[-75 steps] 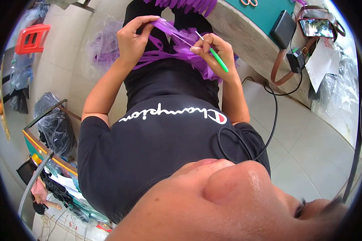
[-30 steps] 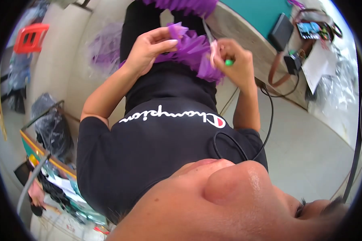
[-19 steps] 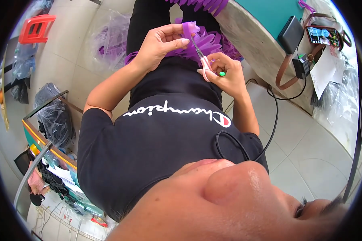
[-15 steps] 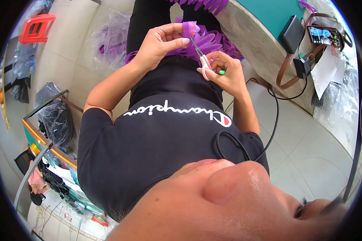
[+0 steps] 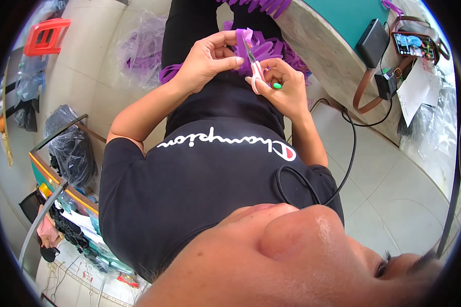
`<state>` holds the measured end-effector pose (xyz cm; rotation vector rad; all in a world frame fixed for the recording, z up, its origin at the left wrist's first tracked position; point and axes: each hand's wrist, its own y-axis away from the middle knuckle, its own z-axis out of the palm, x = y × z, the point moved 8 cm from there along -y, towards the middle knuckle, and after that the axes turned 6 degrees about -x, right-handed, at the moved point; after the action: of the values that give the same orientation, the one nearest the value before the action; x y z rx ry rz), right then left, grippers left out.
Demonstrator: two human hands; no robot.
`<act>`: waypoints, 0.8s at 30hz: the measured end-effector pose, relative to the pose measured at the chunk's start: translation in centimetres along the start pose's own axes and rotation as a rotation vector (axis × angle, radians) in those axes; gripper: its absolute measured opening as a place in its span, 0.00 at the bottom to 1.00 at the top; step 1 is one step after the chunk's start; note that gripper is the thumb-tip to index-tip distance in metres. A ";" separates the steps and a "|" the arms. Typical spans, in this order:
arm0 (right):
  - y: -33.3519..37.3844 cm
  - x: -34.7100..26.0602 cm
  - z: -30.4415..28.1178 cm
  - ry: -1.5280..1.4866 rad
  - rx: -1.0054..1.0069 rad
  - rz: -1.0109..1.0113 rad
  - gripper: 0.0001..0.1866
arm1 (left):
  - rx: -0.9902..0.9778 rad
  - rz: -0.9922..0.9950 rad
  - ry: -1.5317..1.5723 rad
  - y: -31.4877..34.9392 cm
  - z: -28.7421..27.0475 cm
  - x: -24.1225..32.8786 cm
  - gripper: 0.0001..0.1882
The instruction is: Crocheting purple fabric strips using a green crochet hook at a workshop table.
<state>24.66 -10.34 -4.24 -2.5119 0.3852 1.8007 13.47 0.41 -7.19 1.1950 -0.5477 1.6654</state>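
scissors in curled right hand

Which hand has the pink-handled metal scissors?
The right hand: it grips the scissors and a green plastic handle; the left hand holds a flat purple strap.

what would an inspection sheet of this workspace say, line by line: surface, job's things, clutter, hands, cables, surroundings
Surface: flat green tabletop at upper right; black-trousered lap under the work.
Job's things: thin, translucent purple strips bunched over the lap; pink-handled metal scissors, blades at a strip; whether cutting, cannot tell.
Clutter: black rectangular device, brown leather-like strap and white paper sheet at right; clear plastic bag with purple contents at left.
Hands: left hand holds a strip; right hand holds the scissors and a mostly hidden green-ended tool.
Cables: thin black cable at right, looping onto the black shirt.
Surroundings: red plastic stool at left; person in pink at lower left.
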 end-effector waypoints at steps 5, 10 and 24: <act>0.0 0.4 0.1 0.013 -0.096 0.036 0.13 | 0.005 0.009 -0.002 -0.1 -0.1 0.3 0.29; 0.4 0.8 -0.8 -0.210 -0.192 0.116 0.12 | 0.025 -0.018 0.041 -0.1 -0.5 0.0 0.33; 0.4 1.2 0.6 -0.114 -0.218 0.125 0.12 | 0.023 0.010 0.047 -0.4 -0.1 0.2 0.35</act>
<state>24.40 -10.86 -5.55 -2.5574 0.3675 2.1293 13.83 0.72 -7.11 1.1688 -0.5075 1.7080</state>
